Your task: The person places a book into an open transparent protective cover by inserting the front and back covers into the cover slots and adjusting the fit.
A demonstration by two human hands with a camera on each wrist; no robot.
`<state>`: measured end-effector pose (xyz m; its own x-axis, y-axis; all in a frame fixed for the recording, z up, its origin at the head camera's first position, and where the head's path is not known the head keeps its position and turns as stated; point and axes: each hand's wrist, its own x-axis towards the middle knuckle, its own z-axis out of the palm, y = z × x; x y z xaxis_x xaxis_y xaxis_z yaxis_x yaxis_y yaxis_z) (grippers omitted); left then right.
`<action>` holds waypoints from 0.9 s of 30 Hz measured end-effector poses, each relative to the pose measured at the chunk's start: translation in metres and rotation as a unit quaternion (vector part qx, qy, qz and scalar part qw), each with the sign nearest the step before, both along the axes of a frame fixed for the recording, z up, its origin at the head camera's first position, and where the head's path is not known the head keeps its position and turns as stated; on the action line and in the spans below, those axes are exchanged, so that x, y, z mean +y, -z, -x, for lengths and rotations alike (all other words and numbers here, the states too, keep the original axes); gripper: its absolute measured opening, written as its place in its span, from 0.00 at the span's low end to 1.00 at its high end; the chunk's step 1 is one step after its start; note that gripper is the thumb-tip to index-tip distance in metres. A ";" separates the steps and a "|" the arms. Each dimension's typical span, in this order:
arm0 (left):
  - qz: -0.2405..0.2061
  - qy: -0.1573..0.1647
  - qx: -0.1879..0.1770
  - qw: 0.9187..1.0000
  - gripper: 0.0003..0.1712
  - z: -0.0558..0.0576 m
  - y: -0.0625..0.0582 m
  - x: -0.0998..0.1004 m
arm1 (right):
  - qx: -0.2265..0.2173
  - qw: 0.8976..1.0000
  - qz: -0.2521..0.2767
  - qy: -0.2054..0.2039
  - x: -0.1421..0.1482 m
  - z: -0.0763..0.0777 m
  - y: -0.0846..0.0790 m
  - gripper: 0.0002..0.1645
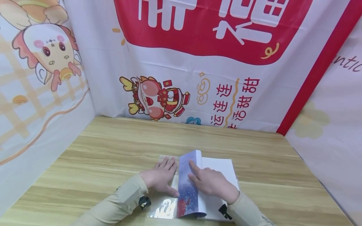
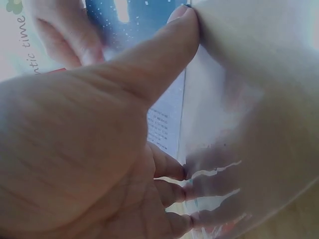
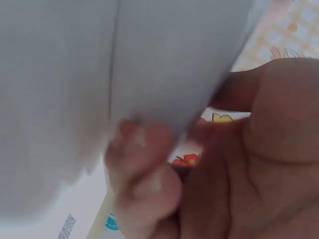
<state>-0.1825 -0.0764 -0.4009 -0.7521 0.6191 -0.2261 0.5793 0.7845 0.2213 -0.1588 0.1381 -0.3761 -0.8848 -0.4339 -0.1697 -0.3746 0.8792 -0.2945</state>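
Note:
A book lies open near the front of the table, with a blue-purple printed page (image 1: 186, 188) curling up along its right edge. Under this curl a white page (image 1: 216, 166) shows on the right. To the left extends a clear plastic sheet (image 1: 164, 208), glossy with reflections. My left hand (image 1: 161, 177) rests spread on the plastic, its thumb (image 2: 174, 40) at the printed page's left edge. My right hand (image 1: 212, 183) holds the printed page, index finger and thumb over its front. In the right wrist view, curled fingers (image 3: 144, 169) are against its pale back.
The wood-grain table (image 1: 113, 157) extends around the book. Behind it hangs a white and red printed cloth (image 1: 181, 56), with more patterned cloth (image 1: 45, 78) along the left side. Dark wrist devices sit at both sleeves (image 1: 124, 197).

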 end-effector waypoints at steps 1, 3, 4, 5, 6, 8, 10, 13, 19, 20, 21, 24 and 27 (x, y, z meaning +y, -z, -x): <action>0.000 0.000 0.001 1.000 0.67 0.000 0.001 0.000 | -0.013 1.000 0.011 -0.011 0.002 0.000 -0.001 0.37; -0.002 -0.002 0.001 1.000 0.67 -0.001 0.001 0.001 | -0.050 0.997 0.046 -0.027 0.006 0.001 -0.004 0.36; -0.003 -0.003 0.000 1.000 0.67 -0.001 0.002 0.001 | -0.080 0.994 0.068 -0.028 0.008 0.001 -0.006 0.38; -0.004 -0.004 -0.001 1.000 0.67 -0.001 0.002 0.001 | -0.109 0.989 0.093 -0.025 0.010 0.002 -0.007 0.40; -0.005 -0.004 -0.002 1.000 0.67 -0.001 0.002 0.001 | -0.134 0.984 0.117 -0.019 0.012 0.003 -0.009 0.43; -0.006 -0.006 -0.004 1.000 0.68 -0.001 0.002 0.001 | -0.171 0.974 0.152 -0.004 0.015 0.003 -0.011 0.47; -0.007 -0.007 -0.005 1.000 0.68 -0.001 0.003 0.001 | -0.191 0.967 0.168 0.019 0.016 0.004 -0.012 0.49; -0.008 -0.007 -0.005 1.000 0.68 0.000 0.003 0.002 | -0.188 0.967 0.166 0.040 0.018 0.006 -0.014 0.46; -0.009 -0.006 -0.008 1.000 0.68 0.001 0.003 0.001 | -0.174 0.970 0.159 0.066 0.018 0.009 -0.014 0.25; -0.009 -0.007 -0.009 1.000 0.68 0.001 0.003 0.001 | -0.173 0.970 0.159 0.067 0.018 0.010 -0.013 0.24; -0.008 -0.007 -0.009 1.000 0.68 0.001 0.003 0.001 | -0.172 0.970 0.159 0.068 0.018 0.010 -0.013 0.24; -0.009 -0.009 -0.011 1.000 0.68 0.000 0.003 0.001 | -0.172 0.970 0.159 0.071 0.018 0.011 -0.012 0.25; -0.009 -0.009 -0.011 1.000 0.68 -0.001 0.002 0.001 | -0.169 0.970 0.161 0.072 0.018 0.012 -0.010 0.25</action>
